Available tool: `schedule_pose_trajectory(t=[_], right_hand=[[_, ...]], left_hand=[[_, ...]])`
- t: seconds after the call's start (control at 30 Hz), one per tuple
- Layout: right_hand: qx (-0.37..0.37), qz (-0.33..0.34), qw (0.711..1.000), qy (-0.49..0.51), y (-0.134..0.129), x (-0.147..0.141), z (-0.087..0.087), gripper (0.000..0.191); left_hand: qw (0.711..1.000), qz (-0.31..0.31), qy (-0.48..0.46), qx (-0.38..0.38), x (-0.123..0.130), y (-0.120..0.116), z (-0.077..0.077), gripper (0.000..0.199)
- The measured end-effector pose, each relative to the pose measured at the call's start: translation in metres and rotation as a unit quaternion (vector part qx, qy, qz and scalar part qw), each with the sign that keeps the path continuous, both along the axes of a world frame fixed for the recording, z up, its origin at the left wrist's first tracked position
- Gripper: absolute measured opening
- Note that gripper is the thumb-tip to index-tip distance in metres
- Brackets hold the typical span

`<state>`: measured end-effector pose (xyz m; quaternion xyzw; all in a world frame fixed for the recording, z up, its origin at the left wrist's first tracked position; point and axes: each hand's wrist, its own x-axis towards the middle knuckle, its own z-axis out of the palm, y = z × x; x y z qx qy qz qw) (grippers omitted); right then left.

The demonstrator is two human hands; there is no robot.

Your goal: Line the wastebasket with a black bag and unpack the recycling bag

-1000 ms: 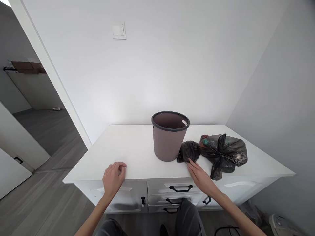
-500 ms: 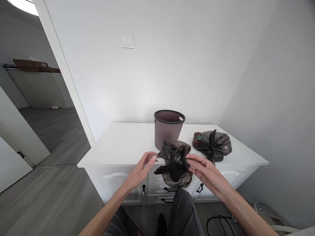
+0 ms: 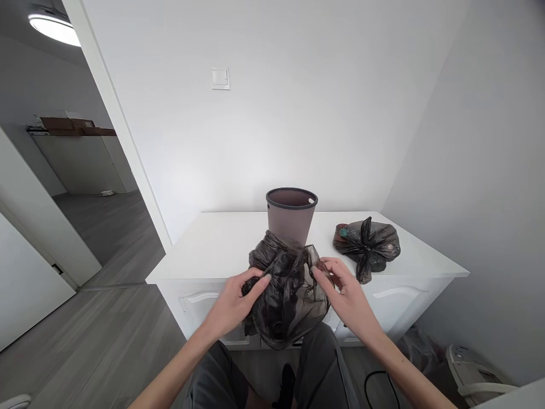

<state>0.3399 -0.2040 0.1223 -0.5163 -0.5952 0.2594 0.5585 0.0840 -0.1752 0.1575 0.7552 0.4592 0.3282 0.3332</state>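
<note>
Just over the front edge of the white cabinet top (image 3: pixel 225 241), the crumpled black plastic bag (image 3: pixel 279 292) hangs between my two hands, above my knees. From the bag's middle, my left hand (image 3: pixel 234 298) sits at nine o'clock, thumb and fingers pinching the dark, bunched folds; my right hand (image 3: pixel 349 298) sits at three o'clock, thumb and fingers nipping the thinner, see-through film. So the grip is light and at the edges, both sides taken. The film is so rumpled that I can't pick out a long axis, nor tell for sure which part is the mouth. What matters most, as I judge it, is the line from this bag to the mauve plastic wastebasket (image 3: pixel 290 221): it stands upright at twelve o'clock, straight beyond the bag, its dark-rimmed mouth facing up and one handle cutout at the rim's right. The bag covers the wastebasket's lower part from my view, so I can't say whether they touch. Neither hand looks clearly nearer to it; it lies about midway between them. Off at two o'clock, well apart from the wastebasket, the knotted black trash bag (image 3: pixel 369 245) rests on the cabinet top, and my right hand is plainly the nearer one to that.
</note>
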Motion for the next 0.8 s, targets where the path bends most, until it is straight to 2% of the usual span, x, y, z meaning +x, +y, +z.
schedule_pose_trajectory(t=[0.07, 0.17, 0.23, 0.3, 0.33, 0.4, 0.47, 0.53, 0.63, 0.67, 0.73, 0.8], right_hand=[[0.024, -0.035, 0.999, -0.004, 0.001, 0.002, -0.002, 0.044], [0.011, -0.017, 1.000, 0.009, -0.002, 0.002, 0.000, 0.045], [-0.010, 0.015, 1.000, 0.022, -0.005, -0.001, 0.004, 0.044], [-0.025, 0.040, 0.998, 0.033, -0.007, -0.006, 0.010, 0.041], [-0.026, 0.050, 0.998, 0.036, -0.007, -0.009, 0.014, 0.040], [-0.022, 0.067, 0.997, 0.033, -0.010, -0.013, 0.021, 0.038], [-0.011, 0.085, 0.996, 0.024, -0.013, -0.015, 0.028, 0.035], [0.004, 0.097, 0.995, 0.012, -0.019, -0.013, 0.035, 0.030], [0.031, 0.096, 0.995, -0.016, -0.029, -0.004, 0.041, 0.021], [0.038, 0.090, 0.995, -0.026, -0.032, 0.000, 0.042, 0.019], [0.044, 0.077, 0.995, -0.046, -0.037, 0.008, 0.045, 0.016], [0.043, 0.066, 0.994, -0.073, -0.039, 0.015, 0.050, 0.015]], left_hand=[[1.000, 0.027, 0.012, 0.005, -0.012, 0.003, -0.002, 0.052], [0.995, 0.078, 0.049, 0.035, -0.028, 0.009, -0.005, 0.049], [0.982, 0.141, 0.069, 0.108, -0.032, 0.008, -0.003, 0.044], [0.956, 0.193, 0.066, 0.212, -0.026, 0.001, 0.004, 0.042], [0.946, 0.192, 0.063, 0.255, -0.020, -0.004, 0.008, 0.042], [0.942, 0.144, 0.077, 0.294, -0.003, -0.016, 0.017, 0.046], [0.948, 0.091, 0.117, 0.282, 0.014, -0.022, 0.023, 0.063], [0.948, 0.075, 0.173, 0.257, 0.026, -0.019, 0.024, 0.063], [0.933, 0.073, 0.266, 0.230, 0.026, 0.002, 0.021, 0.030], [0.926, 0.077, 0.297, 0.221, 0.022, 0.011, 0.020, 0.028], [0.908, 0.101, 0.345, 0.217, 0.012, 0.029, 0.024, 0.036], [0.884, 0.136, 0.377, 0.241, 0.002, 0.047, 0.037, 0.046]])
